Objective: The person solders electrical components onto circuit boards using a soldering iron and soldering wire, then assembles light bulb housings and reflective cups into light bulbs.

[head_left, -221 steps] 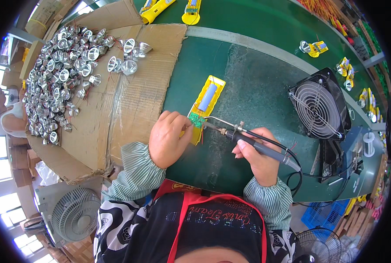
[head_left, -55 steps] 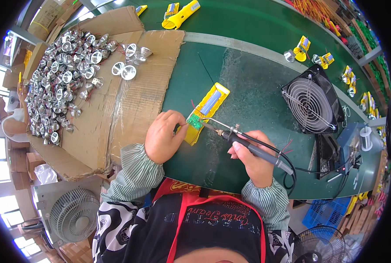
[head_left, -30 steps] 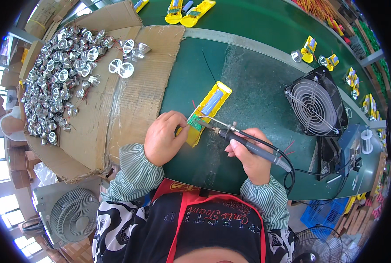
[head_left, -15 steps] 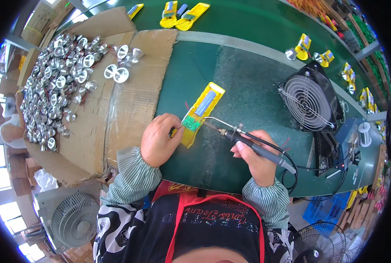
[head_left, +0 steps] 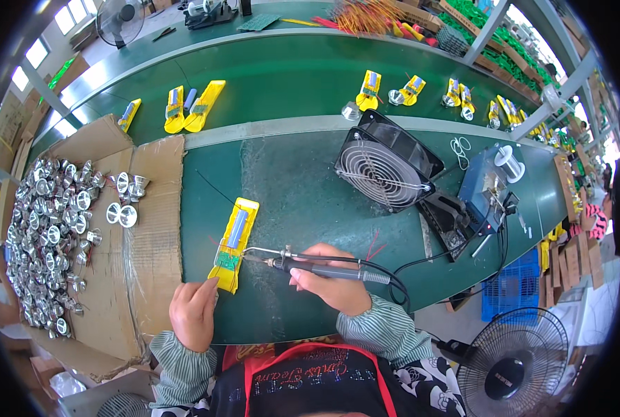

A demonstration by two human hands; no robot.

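Observation:
A yellow plastic casing (head_left: 246,221) lies on the green bench, holding a blue cylindrical battery (head_left: 237,229) and a small green circuit board (head_left: 227,260). My left hand (head_left: 194,314) pinches the casing's near end between thumb and fingers. In my right hand (head_left: 339,283) is a soldering iron (head_left: 324,270) with a thin metal tube (head_left: 261,250) clamped along it. Its tip reaches the right edge of the board; whether it touches cannot be told. A thin dark wire (head_left: 216,186) runs up and left from the casing.
Left, a cardboard sheet (head_left: 158,229) bears a heap of silver reflector cups (head_left: 49,236). At the right stand a black square fan (head_left: 386,163), a blue soldering station (head_left: 482,182) and a solder spool (head_left: 509,163). More yellow casings (head_left: 369,90) line the strip beyond the metal ledge (head_left: 289,125).
The whole view has swung, showing more of the bench's far side. My left fingers have shifted from beside the board to the casing's near end. The iron stays at the board.

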